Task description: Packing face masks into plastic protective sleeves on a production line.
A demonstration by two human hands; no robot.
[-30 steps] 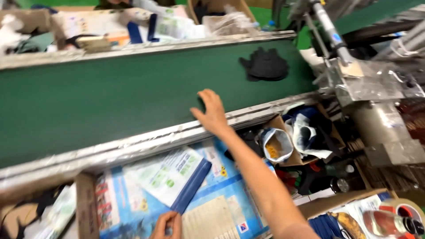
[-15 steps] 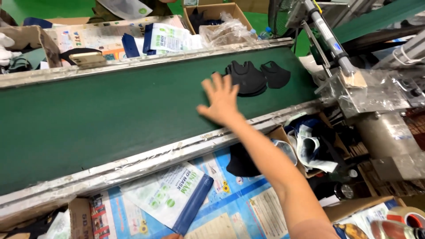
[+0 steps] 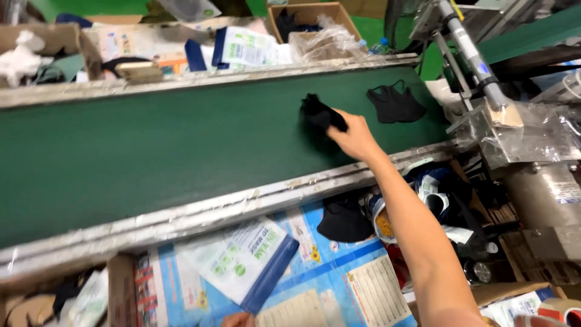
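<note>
My right hand [image 3: 354, 138] reaches out over the green conveyor belt [image 3: 151, 151] and grips a crumpled black face mask [image 3: 321, 114] lifted slightly off the belt. A second black mask [image 3: 396, 103] lies flat on the belt to the right of it. My left hand [image 3: 237, 320] shows only as fingertips at the bottom edge, holding the lower end of a white and blue flat pouch [image 3: 245, 260] that rests on printed sheets in a cardboard box.
Another black mask [image 3: 344, 219] lies below the belt's near metal rail [image 3: 242, 203]. Boxes with pouches and bags stand behind the belt [image 3: 248, 48]. A metal machine wrapped in clear film [image 3: 520, 127] stands at the right, with cluttered bins beneath.
My right hand moved right along the belt and closed on a black mask; before, its fingers were spread with nothing in them. The view shifted left.
</note>
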